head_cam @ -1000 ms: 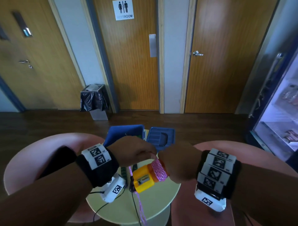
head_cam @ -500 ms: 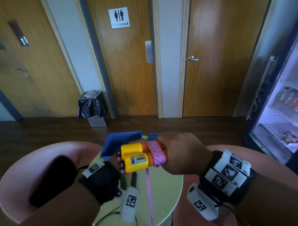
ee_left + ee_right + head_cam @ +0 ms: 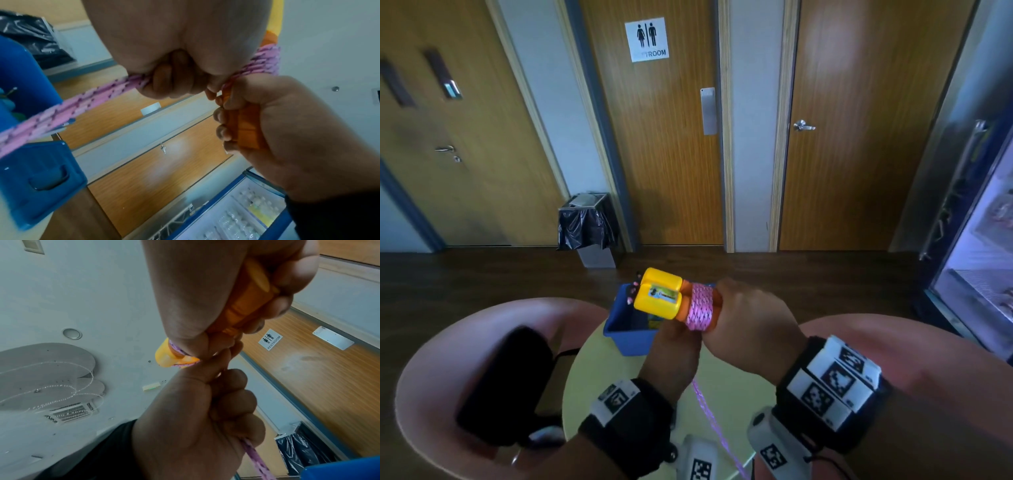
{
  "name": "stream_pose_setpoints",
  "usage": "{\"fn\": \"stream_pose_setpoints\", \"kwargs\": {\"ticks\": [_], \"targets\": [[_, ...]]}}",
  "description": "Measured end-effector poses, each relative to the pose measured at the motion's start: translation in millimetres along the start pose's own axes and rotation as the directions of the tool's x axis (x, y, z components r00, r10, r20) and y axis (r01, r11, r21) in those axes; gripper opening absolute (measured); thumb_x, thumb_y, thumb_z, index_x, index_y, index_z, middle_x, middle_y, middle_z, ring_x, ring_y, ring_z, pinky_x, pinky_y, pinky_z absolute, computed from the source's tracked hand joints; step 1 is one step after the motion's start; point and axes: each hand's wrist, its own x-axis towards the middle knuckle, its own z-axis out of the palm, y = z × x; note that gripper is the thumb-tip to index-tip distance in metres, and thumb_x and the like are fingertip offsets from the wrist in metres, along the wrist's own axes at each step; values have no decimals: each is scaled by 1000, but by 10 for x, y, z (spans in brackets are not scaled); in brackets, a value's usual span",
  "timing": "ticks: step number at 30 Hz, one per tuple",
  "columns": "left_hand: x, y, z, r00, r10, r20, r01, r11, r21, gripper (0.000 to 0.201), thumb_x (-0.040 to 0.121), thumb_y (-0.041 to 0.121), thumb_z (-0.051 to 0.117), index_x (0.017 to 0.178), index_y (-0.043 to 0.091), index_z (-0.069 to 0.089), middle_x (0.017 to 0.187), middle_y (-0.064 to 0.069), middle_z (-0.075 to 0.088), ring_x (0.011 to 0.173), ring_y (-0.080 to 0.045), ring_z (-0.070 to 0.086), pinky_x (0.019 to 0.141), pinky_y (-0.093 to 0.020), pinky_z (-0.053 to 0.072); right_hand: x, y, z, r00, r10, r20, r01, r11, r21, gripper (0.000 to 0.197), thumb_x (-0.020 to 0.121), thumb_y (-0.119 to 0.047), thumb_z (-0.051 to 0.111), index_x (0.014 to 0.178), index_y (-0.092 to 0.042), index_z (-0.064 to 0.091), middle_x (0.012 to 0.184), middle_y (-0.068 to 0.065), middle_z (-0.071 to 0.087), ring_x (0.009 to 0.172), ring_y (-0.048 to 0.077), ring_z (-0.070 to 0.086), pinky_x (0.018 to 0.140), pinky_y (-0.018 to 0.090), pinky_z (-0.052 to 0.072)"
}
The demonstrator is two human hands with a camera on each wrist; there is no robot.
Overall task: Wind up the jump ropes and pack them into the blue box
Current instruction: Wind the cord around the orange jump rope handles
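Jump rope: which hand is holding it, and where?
Both hands hold it. The right hand grips the two orange handles behind the wound pink rope. The left hand grips the loose pink cord just below the winding.

Jump rope handles [image 3: 659, 296] (yellow caps, orange grips) held side by side above blue box [image 3: 628, 330], pink cord [image 3: 699, 306] coiled round them, tail hanging.

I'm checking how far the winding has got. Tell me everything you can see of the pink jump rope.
The pink jump rope is a braided pink cord with dark flecks. Several tight turns wrap the two orange handles, beside their yellow ends. The right hand grips the handles, held above the blue box; the left hand holds the free cord, whose loose tail trails down over the table.
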Motion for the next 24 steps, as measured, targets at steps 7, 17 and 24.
{"fn": "stream_pose_setpoints", "kwargs": {"ticks": [7,17,24], "targets": [[-166,-100,-21,997,78,-11,-72,955,286,30,105,18,44,78,21,56,58,7,50,53,-4,41,53,-19,33,130,43,37,1000,22,9,-21,992,-125,42,81,-52,64,106,-20,52,96,-2,63,84,21,64,61,28,42],[-231,-138,-204,996,-18,-87,48,933,357,44,98,48,46,74,17,67,50,17,54,57,-3,48,60,-27,34,50,138,277,947,-26,319,22,1000,18,46,78,-24,71,116,-17,48,107,3,57,94,23,60,73,33,50],[-259,-156,-206,1000,-12,25,2,928,374,31,103,27,49,79,16,66,46,9,40,52,-10,38,56,-28,31,64,169,232,971,64,231,-57,998,-35,35,81,-24,63,113,-15,50,104,4,61,86,23,61,69,29,43]]}}
